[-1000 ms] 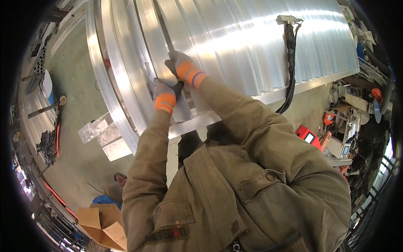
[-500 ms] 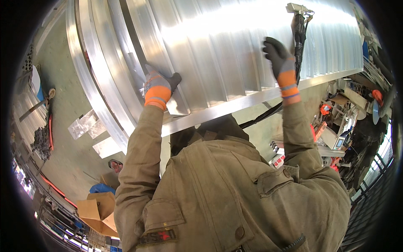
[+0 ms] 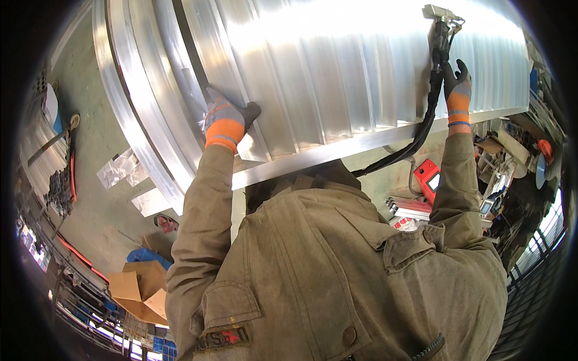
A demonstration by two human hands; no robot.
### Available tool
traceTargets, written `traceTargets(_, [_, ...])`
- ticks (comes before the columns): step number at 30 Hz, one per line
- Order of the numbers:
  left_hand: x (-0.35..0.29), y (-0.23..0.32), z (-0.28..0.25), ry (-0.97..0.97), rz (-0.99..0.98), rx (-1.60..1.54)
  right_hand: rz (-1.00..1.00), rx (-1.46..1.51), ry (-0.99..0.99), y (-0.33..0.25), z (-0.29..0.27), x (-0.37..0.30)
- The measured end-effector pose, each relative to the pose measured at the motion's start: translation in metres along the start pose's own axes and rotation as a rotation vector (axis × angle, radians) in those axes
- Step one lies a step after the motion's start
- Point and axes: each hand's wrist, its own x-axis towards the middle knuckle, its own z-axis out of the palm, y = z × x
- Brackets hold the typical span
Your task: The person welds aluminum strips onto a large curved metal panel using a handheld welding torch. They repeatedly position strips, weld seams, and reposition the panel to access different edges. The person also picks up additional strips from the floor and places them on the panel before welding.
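Silvery aluminium channel bars (image 3: 337,90) lie side by side, top of frame. My left grip (image 3: 225,122), gloved grey and orange, leans on them upper left, probably for steadiness; can't tell if it's clamped. My right grip (image 3: 457,86) is loosely spread beside the black wrapped hose (image 3: 430,108), upper right, likely for easy reach.

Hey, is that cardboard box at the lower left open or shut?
Open: the cardboard box has its flaps spread apart, showing part of the inside.
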Motion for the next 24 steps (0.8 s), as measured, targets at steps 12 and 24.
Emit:
traceTargets(12, [-0.007,0.007,-0.014,-0.099,-0.066,-0.017,0.107,-0.26,-0.153,-0.027,0.028,0.009])
traceTargets(24, [-0.011,-0.002,-0.009,-0.026,0.015,-0.09,0.056,-0.484,-0.136,-0.038,0.036,0.066])
